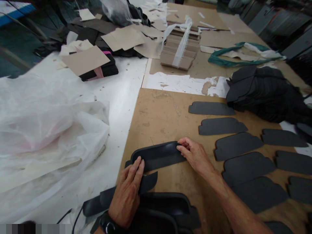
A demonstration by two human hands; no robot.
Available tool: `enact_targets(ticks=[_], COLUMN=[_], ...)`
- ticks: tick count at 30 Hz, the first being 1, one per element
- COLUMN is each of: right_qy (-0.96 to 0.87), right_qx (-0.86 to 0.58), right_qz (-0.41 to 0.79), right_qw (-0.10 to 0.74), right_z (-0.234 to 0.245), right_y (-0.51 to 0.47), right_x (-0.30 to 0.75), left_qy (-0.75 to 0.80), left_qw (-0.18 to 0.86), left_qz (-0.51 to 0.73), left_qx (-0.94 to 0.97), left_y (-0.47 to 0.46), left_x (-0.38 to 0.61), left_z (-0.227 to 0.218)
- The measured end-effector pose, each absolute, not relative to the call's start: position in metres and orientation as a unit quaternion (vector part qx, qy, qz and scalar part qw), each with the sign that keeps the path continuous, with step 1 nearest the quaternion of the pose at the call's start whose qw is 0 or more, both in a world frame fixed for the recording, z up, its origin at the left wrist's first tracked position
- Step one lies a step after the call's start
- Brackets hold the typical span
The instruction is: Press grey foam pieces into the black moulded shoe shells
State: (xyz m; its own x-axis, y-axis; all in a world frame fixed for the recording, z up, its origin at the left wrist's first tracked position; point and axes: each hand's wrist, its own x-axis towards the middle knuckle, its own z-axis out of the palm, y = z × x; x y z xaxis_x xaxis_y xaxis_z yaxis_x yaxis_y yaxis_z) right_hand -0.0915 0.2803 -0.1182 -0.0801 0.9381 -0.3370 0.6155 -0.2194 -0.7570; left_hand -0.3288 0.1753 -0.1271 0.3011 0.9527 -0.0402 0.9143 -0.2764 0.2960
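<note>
A long black moulded panel (158, 156) with a raised rim lies on the brown board in front of me. My right hand (192, 152) pinches its right end between thumb and fingers. The fingers of my left hand (130, 185) are stretched out, their tips resting on the panel's left end. Under and beside my left hand is a dark curved strip (149, 182); the palm hides part of it. Close to me, partly behind my left wrist, sit more black moulded panels (168, 201) with rims.
Several flat dark grey pieces (239, 146) lie in rows to the right. Behind them is a heap of black pieces (260, 87). Farther back stand a tied stack of brown cardboard (180, 52) and a green strap loop (219, 58). Clear plastic sheeting (48, 123) covers the left.
</note>
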Motion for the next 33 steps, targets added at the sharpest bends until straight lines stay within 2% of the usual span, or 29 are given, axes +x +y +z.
enact_targets(ticks=[5, 14, 21, 33], right_qy=[-0.598, -0.588, -0.560, -0.599], right_qx=[-0.638, -0.689, -0.688, -0.683], right_qz=[0.436, 0.384, 0.416, 0.384], right_qw=[0.211, 0.179, 0.199, 0.165], right_z=[-0.1221, -0.1167, -0.1193, -0.1178], right_y=[0.2788, 0.2768, 0.2757, 0.2798], right_x=[-0.0886, -0.0910, -0.0886, -0.0892], left_qy=[0.580, 0.572, 0.553, 0.558], left_qw=[0.126, 0.059, 0.019, 0.047], left_qz=[0.074, 0.076, 0.066, 0.065], left_qx=[0.801, 0.815, 0.831, 0.826], left_y=[0.1751, 0.1740, 0.1776, 0.1761], left_x=[-0.3319, -0.3334, -0.3362, -0.3369], left_z=[-0.1250, -0.1300, -0.1327, -0.1332])
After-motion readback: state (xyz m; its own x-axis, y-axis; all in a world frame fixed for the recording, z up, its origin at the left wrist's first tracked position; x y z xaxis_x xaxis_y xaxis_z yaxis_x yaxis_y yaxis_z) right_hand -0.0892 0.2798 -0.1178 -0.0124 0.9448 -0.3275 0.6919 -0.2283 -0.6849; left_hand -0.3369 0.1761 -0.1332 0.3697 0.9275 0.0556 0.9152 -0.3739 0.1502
